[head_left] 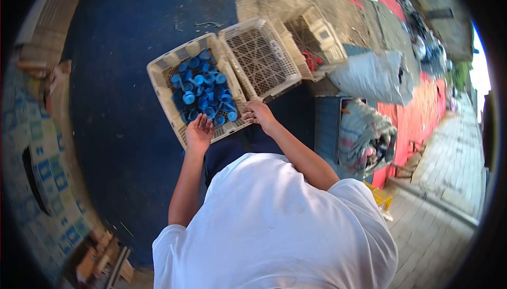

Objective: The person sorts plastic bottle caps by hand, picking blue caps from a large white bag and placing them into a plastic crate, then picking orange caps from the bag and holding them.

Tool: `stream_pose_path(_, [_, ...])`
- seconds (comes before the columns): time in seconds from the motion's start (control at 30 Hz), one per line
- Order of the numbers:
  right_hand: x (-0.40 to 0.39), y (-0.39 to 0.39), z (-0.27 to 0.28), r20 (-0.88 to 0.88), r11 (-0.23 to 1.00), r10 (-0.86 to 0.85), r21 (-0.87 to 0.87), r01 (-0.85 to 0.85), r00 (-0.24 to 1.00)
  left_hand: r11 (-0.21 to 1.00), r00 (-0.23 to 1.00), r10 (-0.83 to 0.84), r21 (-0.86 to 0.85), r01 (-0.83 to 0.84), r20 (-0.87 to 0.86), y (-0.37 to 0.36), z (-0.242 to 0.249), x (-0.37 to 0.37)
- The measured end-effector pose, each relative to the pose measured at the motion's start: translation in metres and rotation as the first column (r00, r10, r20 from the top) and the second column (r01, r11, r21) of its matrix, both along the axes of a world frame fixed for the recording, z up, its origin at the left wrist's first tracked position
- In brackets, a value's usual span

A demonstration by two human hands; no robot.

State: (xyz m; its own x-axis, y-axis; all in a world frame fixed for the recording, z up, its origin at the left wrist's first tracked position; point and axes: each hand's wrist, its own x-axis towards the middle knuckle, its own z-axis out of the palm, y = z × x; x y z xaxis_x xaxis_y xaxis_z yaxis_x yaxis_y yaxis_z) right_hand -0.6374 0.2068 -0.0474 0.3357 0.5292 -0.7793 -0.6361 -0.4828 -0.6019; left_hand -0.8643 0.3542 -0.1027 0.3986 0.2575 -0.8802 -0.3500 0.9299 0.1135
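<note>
You have daylight here, with the sky [479,70] at the right blown out to white. Your shirt [280,220] looks bright with soft fold shadows, while the blue floor [121,130] sits dim. Wide-angle distortion bends the edges into black corners; fine detail looks soft.

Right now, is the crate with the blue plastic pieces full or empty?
Partly full: the blue plastic pieces lie heaped inside the crate, with some of its inner wall showing above them.
</note>
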Motion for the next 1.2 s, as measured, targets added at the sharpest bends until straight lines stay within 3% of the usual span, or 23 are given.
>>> stream_pose_path(0.2, [0.034, -0.066, 0.0, 0.243, 0.998, -0.063, -0.004, 0.066, 0.968, 0.989, 0.993, -0.109, 0.105, 0.105, 0.034, 0.008, 0.017, 0.041])
stream_pose_path(0.4, [0.086, -0.155, 0.004, 0.274, 0.947, -0.311, 0.009, 0.321, 0.91, 0.965, 0.971, -0.238, 0.119, 0.233, 0.029, -0.025, 0.033, 0.105])
stream_pose_path(0.63, [0.151, -0.283, -0.002, 0.195, 0.792, -0.609, 0.093, 0.603, 0.769, 0.892, 0.898, -0.44, 0.118, 0.436, 0.014, -0.127, 0.028, 0.234])
stream_pose_path(0.8, [0.19, -0.384, -0.019, 0.201, 0.671, -0.737, 0.098, 0.735, 0.645, 0.796, 0.807, -0.59, 0.18, 0.578, 0.016, -0.236, 0.06, 0.351])
stream_pose_path(0.9, [0.203, -0.425, -0.019, 0.314, 0.706, -0.69, 0.092, 0.703, 0.652, 0.736, 0.746, -0.665, 0.196, 0.647, 0.033, -0.286, 0.077, 0.402])
stream_pose_path(0.97, [0.213, -0.444, -0.017, 0.263, 0.677, -0.725, 0.103, 0.728, 0.637, 0.702, 0.708, -0.704, 0.208, 0.682, 0.053, -0.317, 0.1, 0.43])
stream_pose_path(1.2, [0.253, -0.475, -0.007, 0.313, 0.59, -0.79, 0.151, 0.793, 0.528, 0.614, 0.621, -0.783, 0.201, 0.763, 0.032, -0.362, 0.1, 0.501])
